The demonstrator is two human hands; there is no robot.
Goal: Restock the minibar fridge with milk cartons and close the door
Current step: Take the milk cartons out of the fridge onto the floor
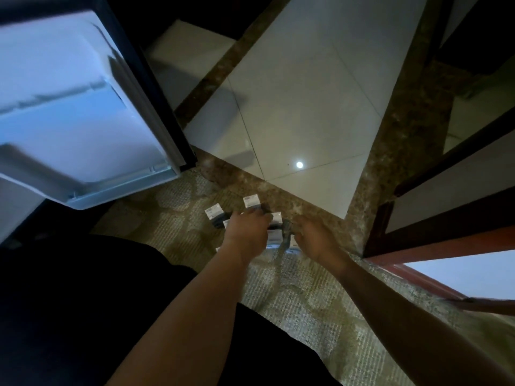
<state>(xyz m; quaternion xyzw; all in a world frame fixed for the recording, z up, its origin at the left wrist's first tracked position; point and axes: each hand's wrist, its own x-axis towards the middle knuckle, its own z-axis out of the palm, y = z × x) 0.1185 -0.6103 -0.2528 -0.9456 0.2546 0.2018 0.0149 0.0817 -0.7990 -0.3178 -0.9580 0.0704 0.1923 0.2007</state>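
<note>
The fridge door [83, 112] stood open, with the milk cartons [251, 201] unloaded on the carpet [306, 307] to its right. The left hand [248, 232] had its fingers curled round one; I could not tell the right hand's [315, 240] grip.

The scene is dim. Cool bluish light on the fridge door [69, 107] makes the upper left the brightest area. A small round glare spot sits on the glossy tiles [306, 79] near centre, with soft shadows left of it. The left hand [246, 232], right hand [315, 238] and cartons [251, 201] are blurred. Straight lines bow toward the edges, and the lower left is near black.
</note>
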